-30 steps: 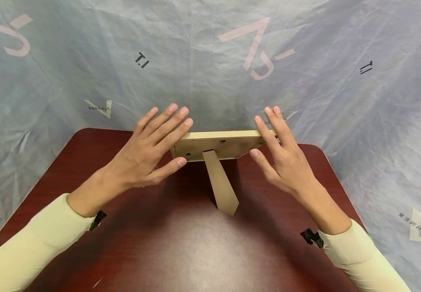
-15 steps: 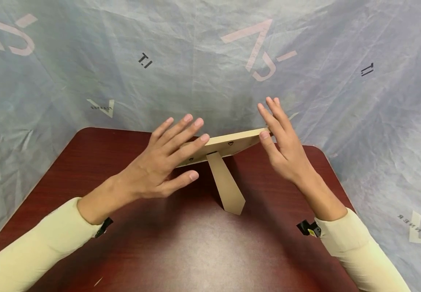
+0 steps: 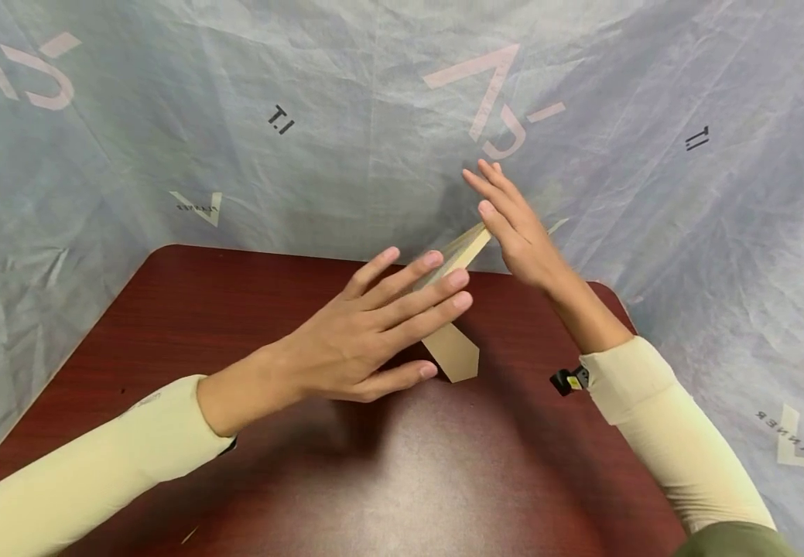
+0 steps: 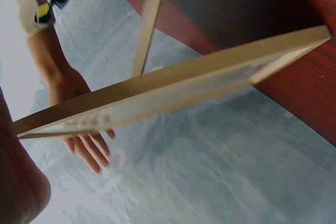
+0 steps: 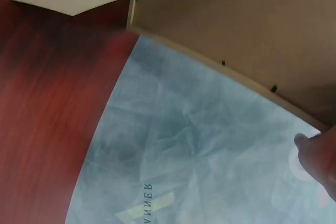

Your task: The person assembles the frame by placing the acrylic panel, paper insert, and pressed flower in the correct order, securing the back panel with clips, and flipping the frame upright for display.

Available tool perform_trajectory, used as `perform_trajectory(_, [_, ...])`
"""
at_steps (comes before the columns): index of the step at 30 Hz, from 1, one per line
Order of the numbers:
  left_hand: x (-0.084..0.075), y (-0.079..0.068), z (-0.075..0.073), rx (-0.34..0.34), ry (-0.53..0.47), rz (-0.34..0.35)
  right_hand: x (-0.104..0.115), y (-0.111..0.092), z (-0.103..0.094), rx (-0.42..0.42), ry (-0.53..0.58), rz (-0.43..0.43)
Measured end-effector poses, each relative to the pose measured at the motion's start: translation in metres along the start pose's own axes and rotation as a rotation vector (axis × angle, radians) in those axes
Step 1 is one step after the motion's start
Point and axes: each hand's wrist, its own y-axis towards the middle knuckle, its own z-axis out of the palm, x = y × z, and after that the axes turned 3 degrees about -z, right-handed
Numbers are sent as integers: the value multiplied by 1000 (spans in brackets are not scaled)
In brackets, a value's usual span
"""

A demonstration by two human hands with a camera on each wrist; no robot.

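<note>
A picture frame [image 3: 473,247] with a light wooden edge stands on the table, turned at an angle, its card easel leg [image 3: 456,353] behind it. In the head view my left hand [image 3: 356,340] is spread with straight fingers across its near side and hides much of it; contact is unclear. My right hand [image 3: 523,238], fingers straight, has its thumb against or close to the top far corner. From the left wrist, the frame's edge [image 4: 184,72] and glazed front show. The right wrist view shows the brown backing [image 5: 236,24] with small dark clips.
The dark red table [image 3: 234,286] has rounded far corners. Grey printed cloth [image 3: 346,116] hangs behind it and at both sides. A thin pale sliver [image 3: 190,534] lies near the table's front edge. A small black device [image 3: 569,380] sits at the right cuff.
The frame has swung from facing squarely away to a steep angle, its left end coming nearer. My left hand has moved right and nearer; the right hand has moved left and farther away.
</note>
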Motion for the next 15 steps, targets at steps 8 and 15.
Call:
perform_trajectory(8, [-7, 19, 8, 13, -41, -21, -6, 21, 0, 54, 55, 41])
perform_trajectory(15, [-6, -4, 2, 79, -241, -200, 3, 12, -5, 23, -38, -23])
